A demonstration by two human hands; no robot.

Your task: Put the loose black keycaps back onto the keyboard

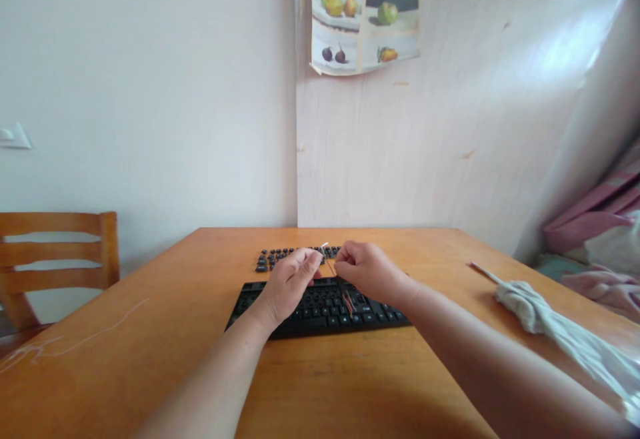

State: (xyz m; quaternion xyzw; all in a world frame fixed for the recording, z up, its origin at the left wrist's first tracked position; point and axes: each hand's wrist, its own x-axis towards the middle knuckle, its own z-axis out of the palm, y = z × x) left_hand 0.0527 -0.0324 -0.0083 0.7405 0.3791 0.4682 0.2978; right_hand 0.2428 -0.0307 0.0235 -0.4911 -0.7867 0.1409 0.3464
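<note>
Hovering over what?

Black keyboard [305, 324], flat on the table [310, 385]; loose keycaps [262, 267] behind.

Hands?

Right hand [367, 269] curled closed; left hand [291, 282], can't tell how tightly drawn in. Contents of either unclear. Thin strand [330, 267] between.

Stage?

Fine two-handed fingerwork, I'd judge. Any move calls for steady fingertips, light tension.

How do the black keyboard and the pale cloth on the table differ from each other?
The keyboard is black; the cloth is pale grey. The keyboard is flat and straight-edged; the cloth is crumpled. The left hand and right hand partly hide the keyboard, but not the cloth. Both rest on the wooden table.
</note>
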